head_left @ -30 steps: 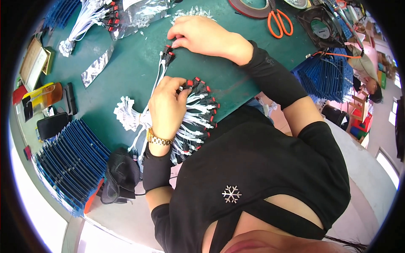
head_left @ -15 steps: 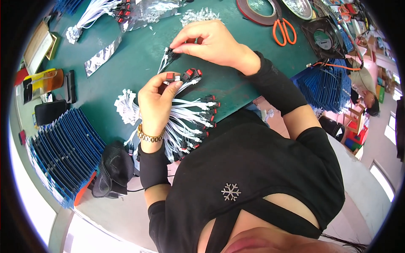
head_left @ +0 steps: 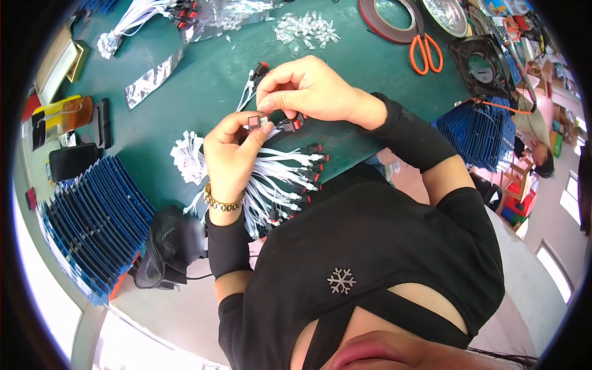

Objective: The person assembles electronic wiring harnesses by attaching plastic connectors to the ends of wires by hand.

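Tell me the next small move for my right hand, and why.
Probably bring your right hand down to the small dark connector: your left hand pinches it, a pale piece shows at its side, and the right fingertips are close by.

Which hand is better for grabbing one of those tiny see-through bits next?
Probably the right hand: it's closer to the pile of small clear plastic pieces, though its grip is unclear. The left hand already pinches a small dark square connector.
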Demonstrator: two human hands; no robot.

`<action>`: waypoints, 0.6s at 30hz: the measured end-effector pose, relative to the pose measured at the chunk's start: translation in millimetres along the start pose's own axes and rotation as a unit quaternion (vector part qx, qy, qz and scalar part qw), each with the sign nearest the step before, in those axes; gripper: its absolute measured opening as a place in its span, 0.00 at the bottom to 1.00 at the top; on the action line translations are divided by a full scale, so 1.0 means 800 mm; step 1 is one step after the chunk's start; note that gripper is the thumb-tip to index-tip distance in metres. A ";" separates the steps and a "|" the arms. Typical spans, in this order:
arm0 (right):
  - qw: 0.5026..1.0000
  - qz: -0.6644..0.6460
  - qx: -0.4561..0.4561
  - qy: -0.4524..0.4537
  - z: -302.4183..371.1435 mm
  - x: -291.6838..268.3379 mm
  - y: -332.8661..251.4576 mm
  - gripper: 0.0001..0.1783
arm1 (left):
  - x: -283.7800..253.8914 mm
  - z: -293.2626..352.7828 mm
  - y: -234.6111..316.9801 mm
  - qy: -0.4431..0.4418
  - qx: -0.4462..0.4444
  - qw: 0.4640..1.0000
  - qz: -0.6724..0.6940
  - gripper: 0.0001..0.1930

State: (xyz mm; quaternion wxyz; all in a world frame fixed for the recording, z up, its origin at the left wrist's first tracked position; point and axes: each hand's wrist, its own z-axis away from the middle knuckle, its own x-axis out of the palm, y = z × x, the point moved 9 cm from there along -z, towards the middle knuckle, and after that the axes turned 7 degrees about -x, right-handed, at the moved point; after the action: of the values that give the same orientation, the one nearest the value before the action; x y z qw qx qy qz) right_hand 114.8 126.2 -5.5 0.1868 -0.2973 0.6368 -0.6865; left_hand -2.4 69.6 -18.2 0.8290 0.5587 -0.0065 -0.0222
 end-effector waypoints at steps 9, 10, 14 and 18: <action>0.999 0.023 -0.043 0.021 0.002 -0.001 -0.004 0.06 | 0.000 0.000 0.002 -0.003 0.004 1.000 0.017 0.08; 1.000 0.009 -0.023 0.018 0.003 0.000 -0.001 0.06 | 0.000 0.000 0.003 -0.001 0.008 1.000 0.015 0.08; 0.998 0.030 -0.047 0.020 0.003 0.002 -0.003 0.06 | 0.001 0.001 0.002 -0.003 0.004 1.000 0.027 0.09; 0.994 0.075 -0.073 0.018 0.003 0.002 -0.009 0.06 | 0.001 0.001 0.001 -0.003 -0.003 1.000 0.016 0.09</action>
State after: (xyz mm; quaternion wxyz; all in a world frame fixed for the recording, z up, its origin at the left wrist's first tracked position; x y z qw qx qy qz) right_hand 116.2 124.5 1.5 0.2038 -0.2494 0.7091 -0.6272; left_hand -2.0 69.3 -17.0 0.8308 0.5562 -0.0180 -0.0106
